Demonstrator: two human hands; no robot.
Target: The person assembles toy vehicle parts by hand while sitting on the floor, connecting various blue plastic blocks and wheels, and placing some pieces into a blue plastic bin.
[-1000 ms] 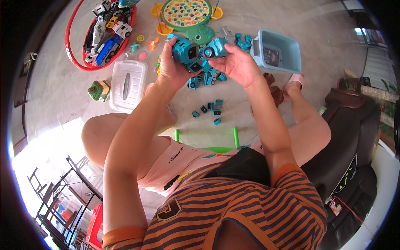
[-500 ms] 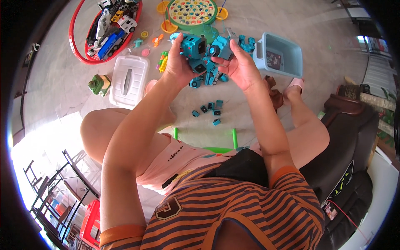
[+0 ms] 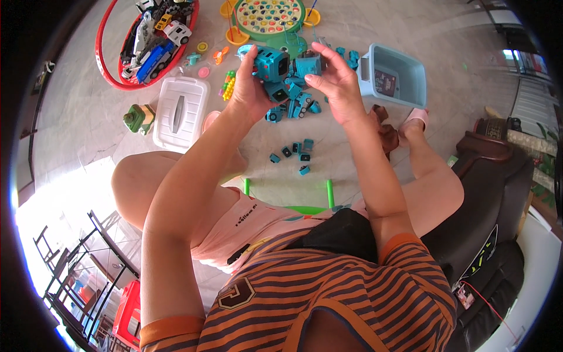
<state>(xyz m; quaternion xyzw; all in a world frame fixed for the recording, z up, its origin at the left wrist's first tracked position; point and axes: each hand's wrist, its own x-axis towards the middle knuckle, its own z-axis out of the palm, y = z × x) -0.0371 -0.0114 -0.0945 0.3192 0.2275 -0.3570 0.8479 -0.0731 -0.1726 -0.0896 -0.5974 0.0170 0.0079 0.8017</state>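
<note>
Head camera, my left hand point(image 3: 249, 94) clasped a teal toy vehicle point(image 3: 271, 63) above the floor point(image 3: 264, 132), my right hand point(image 3: 339, 88) spread its fingers beside it, thumb against a smaller teal toy block point(image 3: 307, 66), whether pinched I couldn't tell, light-blue bin point(image 3: 414, 85) rightward.

Floor point(image 3: 331, 144): grey, glossy, faintly veined.
Upper left: red basket point(image 3: 138, 88) filled with toy vehicles.
Top middle: round green toy game point(image 3: 270, 39), its board dotted with coloured pieces.
Left: white plastic lid point(image 3: 193, 97) with a handle; green toy point(image 3: 139, 118) just beside it.
Small bits near the lid: yellow ring point(image 3: 202, 46), pink disc point(image 3: 203, 72), orange spinner-shaped toy point(image 3: 220, 55), yellow-green toy point(image 3: 229, 87).
Centre: teal toy parts point(image 3: 300, 105), partly hidden; small teal blocks point(image 3: 304, 157) scattered nearer the person.
Right: light-blue bin point(image 3: 366, 85), dark printed item inside.
</note>
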